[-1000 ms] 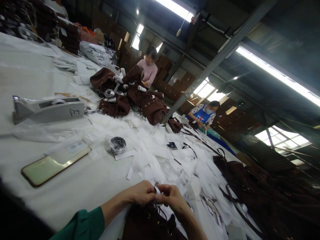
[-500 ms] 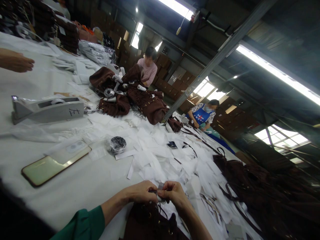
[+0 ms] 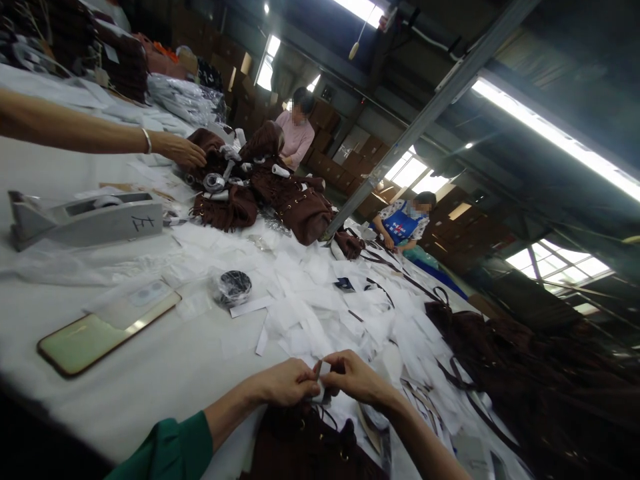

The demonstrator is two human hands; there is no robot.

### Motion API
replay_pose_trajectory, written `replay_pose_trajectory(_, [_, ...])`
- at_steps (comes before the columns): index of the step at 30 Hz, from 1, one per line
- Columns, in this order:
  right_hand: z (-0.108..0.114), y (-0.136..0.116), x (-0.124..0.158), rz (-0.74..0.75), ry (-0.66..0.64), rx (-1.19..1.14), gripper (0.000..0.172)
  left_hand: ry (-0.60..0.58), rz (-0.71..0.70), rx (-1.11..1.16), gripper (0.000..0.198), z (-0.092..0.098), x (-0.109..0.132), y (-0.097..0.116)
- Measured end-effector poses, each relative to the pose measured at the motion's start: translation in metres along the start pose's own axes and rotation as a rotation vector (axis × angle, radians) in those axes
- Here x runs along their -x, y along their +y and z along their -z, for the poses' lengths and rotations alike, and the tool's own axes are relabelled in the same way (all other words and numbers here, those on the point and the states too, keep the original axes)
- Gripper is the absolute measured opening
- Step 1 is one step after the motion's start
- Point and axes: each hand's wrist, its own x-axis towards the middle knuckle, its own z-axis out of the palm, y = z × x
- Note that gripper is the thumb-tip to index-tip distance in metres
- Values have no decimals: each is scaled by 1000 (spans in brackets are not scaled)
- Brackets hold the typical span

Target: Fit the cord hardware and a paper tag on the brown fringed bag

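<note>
My left hand and my right hand meet at the table's near edge, fingers pinched together on a small white paper strip between them. Directly below them lies a dark brown fringed bag with metal eyelets and a drawstring. My left forearm wears a green sleeve. What the strip wraps, if anything, is hidden by my fingers.
White paper scraps litter the white table. A phone, a black tape roll and a grey tape dispenser lie to the left. More brown bags sit farther back, where another person's braceleted hand reaches. Two workers stand beyond.
Another person's arm has stretched in from the left across the table to the brown bags. My hands stay pinched together, and the white strip shows between them again.
</note>
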Motion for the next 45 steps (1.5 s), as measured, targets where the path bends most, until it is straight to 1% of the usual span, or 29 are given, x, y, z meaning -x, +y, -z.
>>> replay_pose_trajectory(3, [7, -7, -1, -18, -72, 68, 17, -12, 28, -32, 22, 0, 1, 1])
replay_pose_trajectory(6, [8, -8, -5, -33, -85, 165, 17, -39, 52, -74, 22, 0, 2, 0])
replay_pose_trajectory(8, [6, -9, -8, -60, -60, 266, 15, -55, 65, -104, 21, 1, 2, -1])
replay_pose_trajectory(10, [2, -11, -11, -63, -8, 406, 13, -41, 77, -121, 21, 3, 3, 0])
replay_pose_trajectory(13, [-3, -14, -14, -15, 76, 611, 15, -41, 122, -63, 19, 5, 4, 4])
replay_pose_trajectory(16, [-6, -17, -14, 11, 108, 701, 16, -19, 128, -52, 21, 5, 3, 7])
replay_pose_trajectory(20, [-7, -18, -13, 3, 32, 787, 22, 107, 113, -152, 23, -1, 1, 4])
replay_pose_trajectory(22, [-5, -17, -14, -7, -16, 803, 24, 136, 107, -191, 22, -3, -1, 1])
replay_pose_trajectory(26, [0, -16, -19, -31, -96, 832, 25, 147, 98, -252, 21, -5, -2, -2])
replay_pose_trajectory(30, [1, -20, -26, -30, -160, 915, 25, 139, 104, -264, 19, -4, -1, -2])
replay_pose_trajectory(35, [-4, -27, -34, -49, -227, 1075, 22, 139, 97, -296, 18, -6, 1, -2])
replay_pose_trajectory(39, [-11, -31, -39, -85, -287, 1179, 16, 169, 93, -346, 19, -12, 1, -4])
replay_pose_trajectory(42, [-18, -34, -44, -88, -299, 1250, 17, 199, 97, -351, 20, -14, -1, -9])
replay_pose_trajectory(45, [-26, -33, -45, -52, -270, 1317, 19, 217, 109, -310, 17, -11, -4, -14])
